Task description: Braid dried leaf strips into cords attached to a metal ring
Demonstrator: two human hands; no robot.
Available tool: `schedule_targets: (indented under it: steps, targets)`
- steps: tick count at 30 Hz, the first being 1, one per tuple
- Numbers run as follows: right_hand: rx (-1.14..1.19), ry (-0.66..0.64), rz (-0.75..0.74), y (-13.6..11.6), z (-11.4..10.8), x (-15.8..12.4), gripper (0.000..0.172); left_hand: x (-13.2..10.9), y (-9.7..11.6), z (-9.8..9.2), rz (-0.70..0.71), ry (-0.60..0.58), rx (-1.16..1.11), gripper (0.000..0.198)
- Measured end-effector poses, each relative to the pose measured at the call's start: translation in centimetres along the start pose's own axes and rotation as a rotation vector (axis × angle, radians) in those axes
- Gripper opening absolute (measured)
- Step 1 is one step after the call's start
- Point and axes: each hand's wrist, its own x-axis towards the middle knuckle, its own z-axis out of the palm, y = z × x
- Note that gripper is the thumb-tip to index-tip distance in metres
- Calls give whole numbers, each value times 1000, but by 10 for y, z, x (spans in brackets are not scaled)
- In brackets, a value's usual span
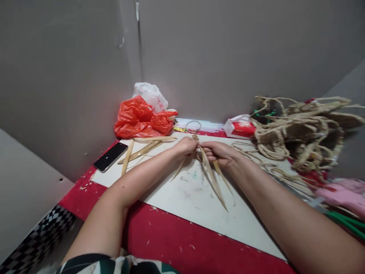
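My left hand (pixel 187 147) and my right hand (pixel 217 153) meet over the far part of a white board (pixel 185 196). Both are closed on tan dried leaf strips (pixel 211 177), pinched between the fingers. Long loose ends hang from the hands toward me, the widest tapering to a point on the board. A small knotted or braided bit (pixel 195 137) pokes up just beyond the fingertips. Exactly how the strips cross inside my fingers is hidden. More flat dried strips (pixel 142 151) lie on the board left of my left hand.
A black phone (pixel 111 156) lies at the board's left edge. Behind are red and white plastic bags (pixel 139 116), clear sticks (pixel 211 125), a wire ring (pixel 193 126) and a red-white tissue pack (pixel 240 127). Braided cord (pixel 296 133) is heaped at right, near a pink item (pixel 345 194). Grey walls enclose the red-covered table (pixel 159 232).
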Motion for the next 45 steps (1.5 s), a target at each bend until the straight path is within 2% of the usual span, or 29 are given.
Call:
schedule_targets:
  steps: [4,8,12,21,27,31,35,39,42,43,44,45]
  targets:
    - [-49,-41,-1,-3,1,-6,27,2,-3,-7,-2,-127,39,28]
    - [-190,-60,-36,-6,0,-9,16,12,-9,-19,14,-208,71,19]
    - [-435,22,-93,-6,-2,-11,15,17,-15,-23,1,-263,79,16]
    - [-1121,269,-347,-11,5,-16,17,27,-20,-21,-115,-440,-45,20]
    - [-1199,327,-283,-22,4,-23,16,24,-19,-18,-115,-353,-75,21]
    - [-1112,272,-232,-27,8,-28,19,23,-22,-17,-98,-327,-80,20]
    - [-1083,254,-235,-19,22,-29,20,24,-27,-20,-74,-367,-151,21]
    - [-1253,304,-294,-3,43,-24,17,24,-30,-22,-85,-342,-258,34]
    - [-1372,361,-295,6,55,-27,22,21,-31,-22,-114,-341,-309,34]
    - [-1388,340,-300,8,57,-30,21,20,-31,-23,-118,-350,-324,32]
    - [-1390,263,-307,7,59,-34,20,19,-32,-24,-118,-363,-337,27]
    - [-1369,133,-298,5,59,-39,20,18,-32,-25,-116,-377,-347,22]
